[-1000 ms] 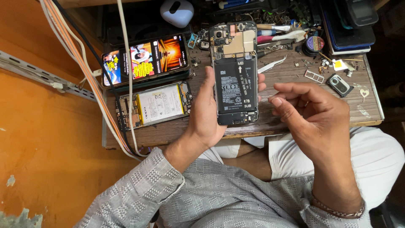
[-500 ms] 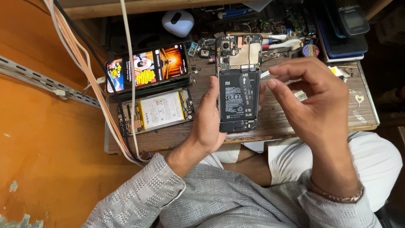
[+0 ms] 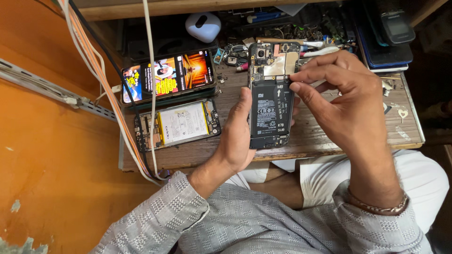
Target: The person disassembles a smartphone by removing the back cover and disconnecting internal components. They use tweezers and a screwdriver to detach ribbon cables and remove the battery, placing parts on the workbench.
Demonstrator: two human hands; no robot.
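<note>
Just above the near edge of the wooden desk, the left hand holds one opened phone upright, back cover off — its grip clamped along the left side, black battery and circuit board exposed. The right hand pinches its fingertips together at the phone's right edge. Farther left lie two more phones: one opened with a white battery, one with a lit screen. Beyond sits one white earbud case.
</note>
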